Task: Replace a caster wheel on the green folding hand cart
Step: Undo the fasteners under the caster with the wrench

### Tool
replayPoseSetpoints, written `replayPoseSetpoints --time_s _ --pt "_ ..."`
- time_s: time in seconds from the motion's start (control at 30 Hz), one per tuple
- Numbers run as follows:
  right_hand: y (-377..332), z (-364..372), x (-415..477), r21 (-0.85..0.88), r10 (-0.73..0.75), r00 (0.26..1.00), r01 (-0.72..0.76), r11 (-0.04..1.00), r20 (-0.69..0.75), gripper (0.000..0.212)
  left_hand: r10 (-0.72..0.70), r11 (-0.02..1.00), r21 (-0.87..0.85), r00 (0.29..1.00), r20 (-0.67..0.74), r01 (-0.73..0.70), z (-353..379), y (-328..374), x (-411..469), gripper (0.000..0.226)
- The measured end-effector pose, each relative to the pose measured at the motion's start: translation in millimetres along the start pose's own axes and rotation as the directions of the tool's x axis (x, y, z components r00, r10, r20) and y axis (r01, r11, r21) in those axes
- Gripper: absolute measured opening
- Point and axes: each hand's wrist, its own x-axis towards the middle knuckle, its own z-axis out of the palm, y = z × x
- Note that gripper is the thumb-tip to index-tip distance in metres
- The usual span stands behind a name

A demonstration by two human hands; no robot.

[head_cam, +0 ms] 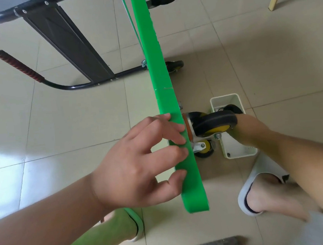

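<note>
Fingers [178,140] of left hand [133,168] splayed against green cart deck [165,103], caster wheel [214,121] just right, beside right hand [251,129], grip hidden.

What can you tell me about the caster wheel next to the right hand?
The caster wheel has a black rubber-looking tyre, a yellow hub and a shiny metal fork, with an orange ring where it meets the green deck, which stands on edge. It sticks out sideways above a white tray. The right hand reaches in behind the tyre; whether it grips is hidden.
</note>
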Motion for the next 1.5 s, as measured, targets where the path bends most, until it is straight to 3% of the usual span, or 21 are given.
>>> replayPoseSetpoints --time_s 0.23,0.37,0.7,0.83,1.0,1.2,1.3,1.4,1.5 --pt "13.2 46.4 -0.1 -0.076 0.024 0.992 -0.015 0.997 0.123 0.021 -0.021 0.999 -0.027 1.0 -0.011 0.021 2.3 -1.1 0.3 0.017" --pt "22.5 67.1 1.2 -0.192 -0.023 0.964 0.075 0.979 0.264 0.035 -0.039 0.999 -0.035 0.999 -0.004 0.039 2.1 -0.8 -0.3 0.017" --pt "32.3 108.1 -1.6 -0.081 0.074 0.979 -0.06 0.995 0.19 0.007 -0.07 0.996 -0.059 0.998 -0.004 0.069 1.8 -0.4 -0.9 0.018" --pt "29.5 110.3 0.2 -0.019 0.142 0.972 -0.141 0.99 0.187 0.011 -0.065 0.996 -0.062 0.998 -0.009 0.065 2.0 -0.8 -1.4 0.018" --pt "27.0 105.8 -3.1 -0.053 0.21 0.935 -0.203 0.978 0.287 0.012 -0.058 0.996 -0.063 0.998 -0.013 0.057 2.2 -0.5 -0.7 0.018" --pt "17.8 66.2 1.1 0.024 0.184 0.918 -0.205 0.978 0.352 0.034 -0.027 0.999 -0.047 1.0 0.004 0.028 0.3 -2.2 0.1 0.017" --pt "1.7 19.4 4.2 0.12 0.175 0.948 -0.212 0.97 0.265 0.029 -0.01 1.0 -0.026 1.0 0.019 0.01 -1.0 -2.4 0.8 0.017" --pt "-19.3 -36.7 3.3 0.2 0.081 0.976 -0.122 0.972 0.203 0.023 0.001 1.0 -0.005 1.0 0.029 -0.001 -3.0 -2.2 1.6 0.018" --pt "-42.0 -92.1 -2.8 0.368 0.069 0.991 -0.106 0.924 0.112 0.024 0.016 1.0 0.019 0.999 0.034 -0.016 -3.8 -1.8 2.2 0.018"
